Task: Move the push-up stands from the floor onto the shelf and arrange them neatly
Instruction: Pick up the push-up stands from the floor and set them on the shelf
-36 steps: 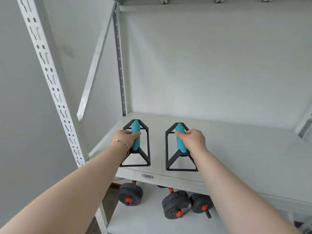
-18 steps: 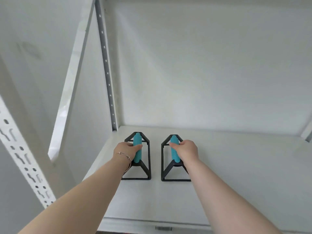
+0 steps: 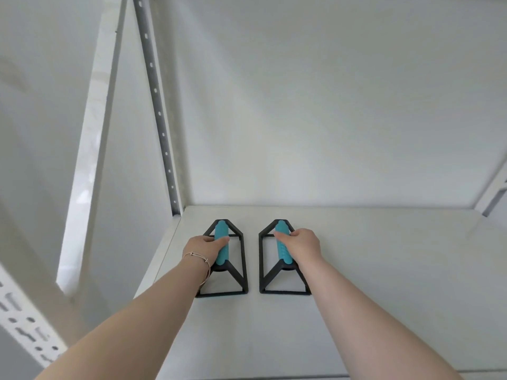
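Note:
Two push-up stands with black triangular frames and teal grips stand side by side on the white shelf, near its back left corner. My left hand is wrapped around the teal grip of the left stand. The right stand is held the same way by my right hand. Both stands rest flat on the shelf board, roughly parallel, with a narrow gap between them. My fingers hide the middle of each grip.
A perforated grey upright rises at the shelf's back left corner, with a white diagonal brace and a slotted front post further left. The back wall lies just behind the stands. Bare shelf board stretches to the right.
Both hands have pushed the stands from the shelf's front edge back toward the rear wall. The view has moved in closer, so the dumbbells on the lower shelf are out of sight.

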Available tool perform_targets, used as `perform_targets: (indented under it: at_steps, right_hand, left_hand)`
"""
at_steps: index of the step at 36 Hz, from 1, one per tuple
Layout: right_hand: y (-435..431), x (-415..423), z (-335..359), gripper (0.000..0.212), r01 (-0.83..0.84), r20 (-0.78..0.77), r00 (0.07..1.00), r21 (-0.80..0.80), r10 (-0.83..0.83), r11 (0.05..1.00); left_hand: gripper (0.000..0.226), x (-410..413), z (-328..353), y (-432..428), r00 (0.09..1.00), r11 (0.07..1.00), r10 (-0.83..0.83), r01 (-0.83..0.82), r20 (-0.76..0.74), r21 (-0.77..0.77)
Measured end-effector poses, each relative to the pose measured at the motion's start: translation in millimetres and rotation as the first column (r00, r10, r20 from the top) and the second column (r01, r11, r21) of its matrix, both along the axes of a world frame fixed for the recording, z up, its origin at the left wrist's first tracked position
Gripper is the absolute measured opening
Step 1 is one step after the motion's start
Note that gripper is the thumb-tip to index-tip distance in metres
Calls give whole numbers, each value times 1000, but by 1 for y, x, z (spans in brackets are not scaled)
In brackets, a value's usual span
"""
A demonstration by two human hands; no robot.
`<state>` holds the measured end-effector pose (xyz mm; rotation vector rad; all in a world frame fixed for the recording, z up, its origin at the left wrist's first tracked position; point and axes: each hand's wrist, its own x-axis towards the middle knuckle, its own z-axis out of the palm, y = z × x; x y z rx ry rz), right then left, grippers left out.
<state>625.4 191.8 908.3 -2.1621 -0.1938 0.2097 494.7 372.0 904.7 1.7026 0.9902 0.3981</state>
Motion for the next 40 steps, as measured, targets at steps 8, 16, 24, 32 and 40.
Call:
perform_targets:
  at_steps: [8, 16, 24, 32, 40]
  right_hand:
    - [-6, -10, 3, 46, -56, 96, 993, -71, 63, 996]
    - [-38, -43, 2, 52, -137, 377, 906, -171, 194, 976]
    - [-108, -82, -28, 47, -238, 590, 732, -248, 341, 939]
    - [-179, -122, -63, 47, -274, 605, 647, -384, 464, 882]
    - [-243, -157, -100, 41, -315, 690, 525, -387, 499, 867]
  left_hand:
    - [44, -1, 2, -4, 985, 949, -28, 80, -171, 306]
    - [48, -20, 6, -62, 953, 654, 0, 229, -303, 721]
    - [49, -60, -8, -156, 935, 531, 47, 275, -352, 802]
    - [52, -116, -36, -237, 856, 540, 117, 371, -504, 756]
    - [45, -162, -69, -295, 835, 586, 107, 386, -540, 712]
